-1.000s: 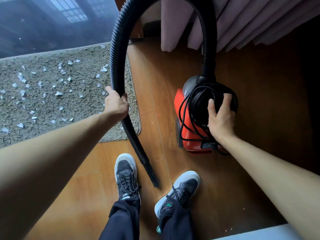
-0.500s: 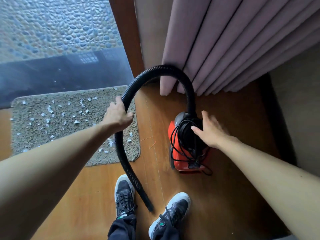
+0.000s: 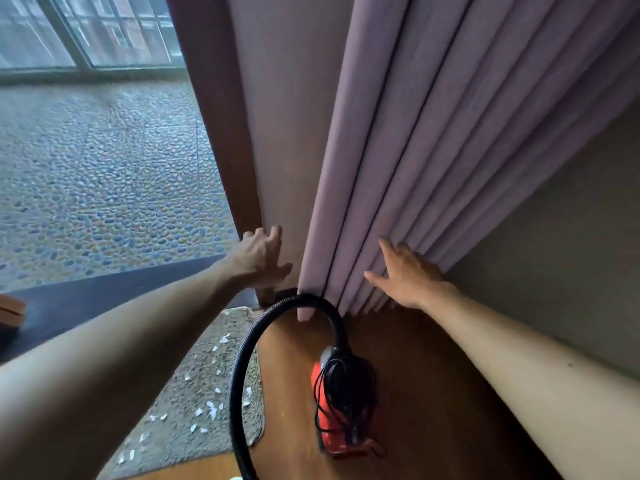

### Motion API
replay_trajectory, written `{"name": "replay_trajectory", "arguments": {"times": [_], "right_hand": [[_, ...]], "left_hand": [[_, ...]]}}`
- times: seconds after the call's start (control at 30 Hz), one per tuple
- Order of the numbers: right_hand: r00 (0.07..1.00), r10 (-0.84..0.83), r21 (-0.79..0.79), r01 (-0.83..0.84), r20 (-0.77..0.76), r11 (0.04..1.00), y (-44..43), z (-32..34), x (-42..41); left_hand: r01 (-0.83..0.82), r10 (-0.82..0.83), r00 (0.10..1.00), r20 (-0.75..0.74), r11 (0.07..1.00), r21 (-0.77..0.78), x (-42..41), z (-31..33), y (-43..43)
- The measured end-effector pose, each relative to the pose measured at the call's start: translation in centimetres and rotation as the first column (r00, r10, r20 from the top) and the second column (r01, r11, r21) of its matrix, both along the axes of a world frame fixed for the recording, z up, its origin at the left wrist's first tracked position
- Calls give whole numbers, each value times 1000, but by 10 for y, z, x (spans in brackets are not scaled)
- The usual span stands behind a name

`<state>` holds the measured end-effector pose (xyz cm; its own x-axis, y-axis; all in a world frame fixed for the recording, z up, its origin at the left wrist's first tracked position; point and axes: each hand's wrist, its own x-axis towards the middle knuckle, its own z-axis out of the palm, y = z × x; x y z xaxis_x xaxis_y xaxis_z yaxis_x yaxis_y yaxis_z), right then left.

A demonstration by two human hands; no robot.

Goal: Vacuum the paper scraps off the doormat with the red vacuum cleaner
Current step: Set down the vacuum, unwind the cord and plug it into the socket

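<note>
1. The doormat (image 3: 188, 382) is lying low on my left, on the wooden floor (image 3: 433, 393); white paper scraps (image 3: 212, 408) are sitting scattered over its pile.
2. I am stretching my left arm forward from the lower left corner, nearly straight; my left hand (image 3: 261, 258) is hovering with its back towards me, fingers spread and holding nothing, at the pale panel (image 3: 277, 133) between the brown door frame (image 3: 221, 133) and the curtain's edge; whether the fingertips are touching it, I cannot tell.
3. The black hose (image 3: 237, 379) is arching up from the bottom edge, over the mat's right border, then curving down into the red vacuum cleaner (image 3: 317, 393); the cleaner is standing on the floor just right of the mat, below both hands, with a black cord (image 3: 346, 382) looping around it; neither hand is touching it.
4. I am reaching my right arm in from the lower right; my right hand (image 3: 405, 275) is lying flat, fingers straight and slightly apart, against the lower folds of the mauve curtain (image 3: 415, 150), gripping nothing.
</note>
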<state>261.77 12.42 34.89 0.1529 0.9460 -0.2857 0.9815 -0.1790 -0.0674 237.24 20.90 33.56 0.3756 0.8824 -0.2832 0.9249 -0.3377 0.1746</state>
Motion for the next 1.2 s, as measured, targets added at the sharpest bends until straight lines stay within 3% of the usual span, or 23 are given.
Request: {"name": "replay_trajectory", "arguments": {"times": [0.23, 0.43, 0.7, 1.2], "right_hand": [[1000, -20, 106, 19, 8, 994, -5, 117, 18], [987, -159, 120, 159, -12, 980, -36, 155, 38], [928, -370, 103, 373, -39, 922, -102, 132, 46], [740, -669, -90, 663, -73, 743, -254, 5, 50]], "left_hand": [[100, -99, 994, 53, 994, -34, 37, 111, 2], [284, -283, 959, 29, 958, -36, 71, 148, -6], [561, -564, 820, -96, 826, -56, 105, 128, -27], [716, -744, 647, -165, 668, -203, 150, 7, -96]]}}
